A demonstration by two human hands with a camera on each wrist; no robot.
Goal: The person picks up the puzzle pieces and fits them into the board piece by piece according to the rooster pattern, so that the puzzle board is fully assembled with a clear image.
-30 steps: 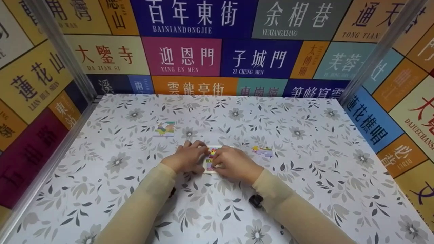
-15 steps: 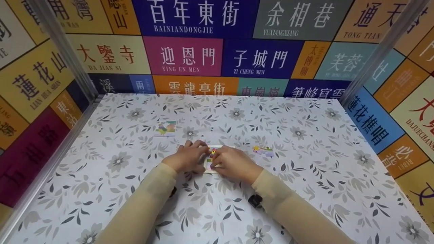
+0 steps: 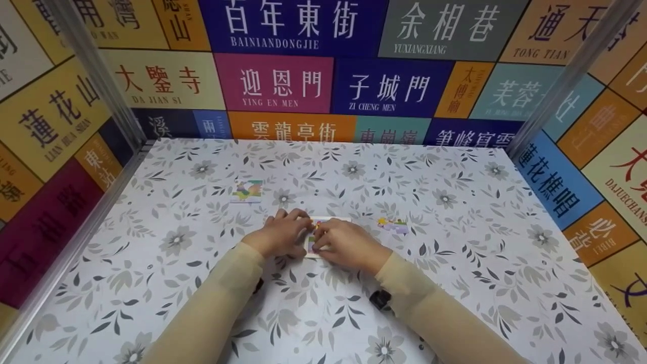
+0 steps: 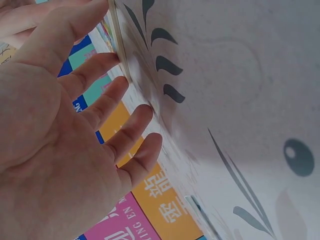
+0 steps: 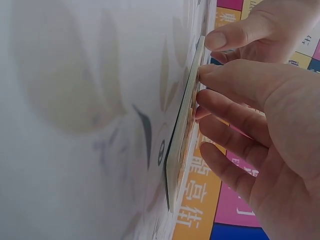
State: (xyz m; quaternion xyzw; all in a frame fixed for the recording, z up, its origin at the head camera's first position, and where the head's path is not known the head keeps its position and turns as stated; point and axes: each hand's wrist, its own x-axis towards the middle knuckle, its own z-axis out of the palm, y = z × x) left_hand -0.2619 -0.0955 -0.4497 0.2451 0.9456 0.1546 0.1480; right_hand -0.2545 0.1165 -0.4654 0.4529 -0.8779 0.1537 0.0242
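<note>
Midway along the bench (image 3: 455, 263), both hands pressed on a puzzle board (image 3: 314, 241): left hand (image 3: 277, 235) with spread fingers steadying its edge, right hand (image 3: 349, 243) seemingly seating a piece. Next likely needed the loose pieces (image 3: 393, 225) nearby.

Head view: table (image 3: 455, 263) seen from above, facing forward. Wrist views: set close, level with table; puzzle board (image 5: 182, 135) shared.
</note>
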